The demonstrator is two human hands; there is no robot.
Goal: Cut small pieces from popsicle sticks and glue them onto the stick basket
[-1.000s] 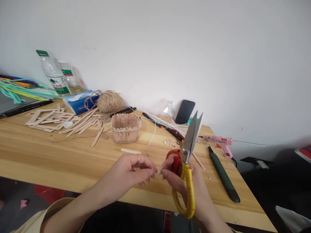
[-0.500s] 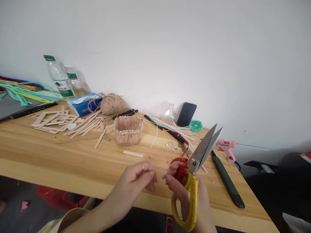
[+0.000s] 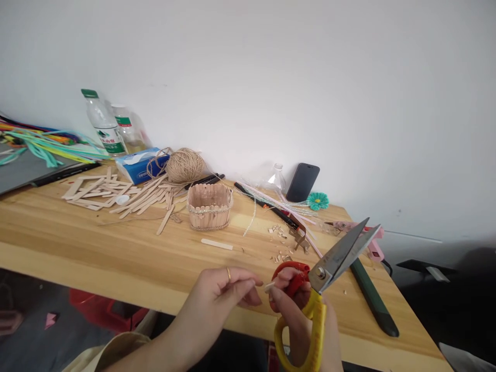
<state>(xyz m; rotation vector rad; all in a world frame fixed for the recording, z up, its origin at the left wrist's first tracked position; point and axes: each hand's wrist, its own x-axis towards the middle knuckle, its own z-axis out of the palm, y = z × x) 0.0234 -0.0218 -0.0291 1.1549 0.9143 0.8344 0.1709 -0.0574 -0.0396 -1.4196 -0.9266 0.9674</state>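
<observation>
One pale piece [image 3: 268, 287], pinched between right fingers [image 3: 287, 308]

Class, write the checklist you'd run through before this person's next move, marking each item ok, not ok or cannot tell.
1. Right hand holds the scissors: ok.
2. The scissors are closed: not ok; they stand ajar.
3. The small pale piece is pinched in the right hand: ok.
4. Left hand is empty: cannot tell.
5. The basket stands upright, apart from both hands: ok.
6. The glue gun is switched off: cannot tell.
</observation>
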